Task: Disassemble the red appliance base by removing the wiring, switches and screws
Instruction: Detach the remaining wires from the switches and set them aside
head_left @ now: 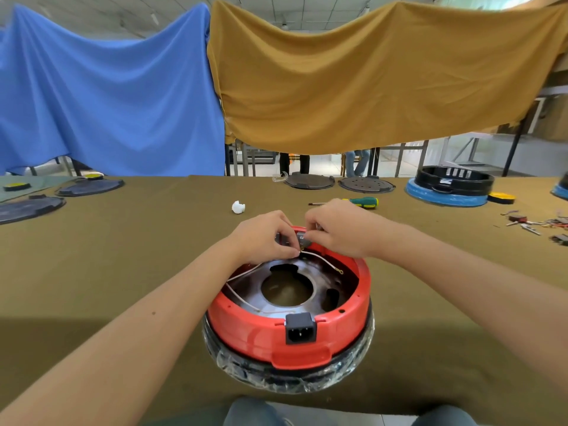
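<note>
Where the red appliance base point(289, 321) sits mid-tabletop point(123, 272), left hand point(261, 236) pinches a white wire point(246, 273) at the far rim. Right hand point(335, 230) curls on a grey switch block point(299, 239) there. Screwdriver point(359, 202) lies beyond.

Both hands point(264, 238) point(335, 229) pinch white wire point(322, 259) at red base point(261, 327) far rim.

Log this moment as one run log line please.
left hand: pinches white wire | right hand: grips grey switch | red base: socket attached
</note>
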A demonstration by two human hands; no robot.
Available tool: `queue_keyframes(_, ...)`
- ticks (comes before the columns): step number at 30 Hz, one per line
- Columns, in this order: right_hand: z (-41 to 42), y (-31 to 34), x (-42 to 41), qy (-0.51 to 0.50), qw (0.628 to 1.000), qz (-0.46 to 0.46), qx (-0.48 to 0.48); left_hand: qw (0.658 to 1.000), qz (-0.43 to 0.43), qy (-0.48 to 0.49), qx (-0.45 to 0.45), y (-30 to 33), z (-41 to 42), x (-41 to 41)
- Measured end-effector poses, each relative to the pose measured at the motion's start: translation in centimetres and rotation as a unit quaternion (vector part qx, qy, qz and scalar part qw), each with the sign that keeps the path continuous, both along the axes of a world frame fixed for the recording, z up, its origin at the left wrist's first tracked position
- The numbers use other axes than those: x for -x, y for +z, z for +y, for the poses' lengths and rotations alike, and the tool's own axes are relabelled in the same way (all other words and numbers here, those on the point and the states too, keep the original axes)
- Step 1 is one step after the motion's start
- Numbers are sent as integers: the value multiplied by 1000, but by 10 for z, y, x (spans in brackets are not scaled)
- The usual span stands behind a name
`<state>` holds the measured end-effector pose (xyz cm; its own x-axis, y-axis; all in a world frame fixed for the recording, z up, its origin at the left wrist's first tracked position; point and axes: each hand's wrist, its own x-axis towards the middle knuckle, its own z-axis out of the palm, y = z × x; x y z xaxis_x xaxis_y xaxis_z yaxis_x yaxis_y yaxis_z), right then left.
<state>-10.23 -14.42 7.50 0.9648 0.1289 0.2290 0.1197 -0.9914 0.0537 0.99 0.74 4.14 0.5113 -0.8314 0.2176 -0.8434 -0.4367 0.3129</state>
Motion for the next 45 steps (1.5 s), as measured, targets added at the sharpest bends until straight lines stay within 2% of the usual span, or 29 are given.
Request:
queue_keyframes(3,1,-11,4,23,999,-10,36,1000,0,-2,1,0,0,0)
queue_keyframes(5,0,-15,4,23,999,-11,27,1000,-1,-5,-3,0,0,-1)
queue_keyframes(9,-7,-15,6,12,996,-54,-64,1000,0,-8,-2,0,0,-1)
queue_keyframes(13,-13,-16,8,2,990,-93,-106,1000,-1,-12,-6,1,0,-2)
queue_keyframes(18,-12,-22,7,12,990,-86,-108,1000,-1,-9,-6,1,-1,-2)
queue_keyframes(23,-10,-24,5,24,994,-85,-66,1000,-2,-9,-5,0,-1,-2)
queue_keyframes(27,-12,-26,6,22,987,-114,-110,1000,-2,-7,-4,0,-1,-3)
queue_keyframes(33,-10,-24,3,11,991,-81,-106,1000,2,-9,0,-1,-2,-5)
queue_keyframes(39,-1,3,-17,-21,997,4,-74,1000,1,-6,-2,-2,-2,-5)
queue_keyframes(45,-10,20,-34,-34,978,91,-185,1000,5,-10,2,-2,-2,-5)
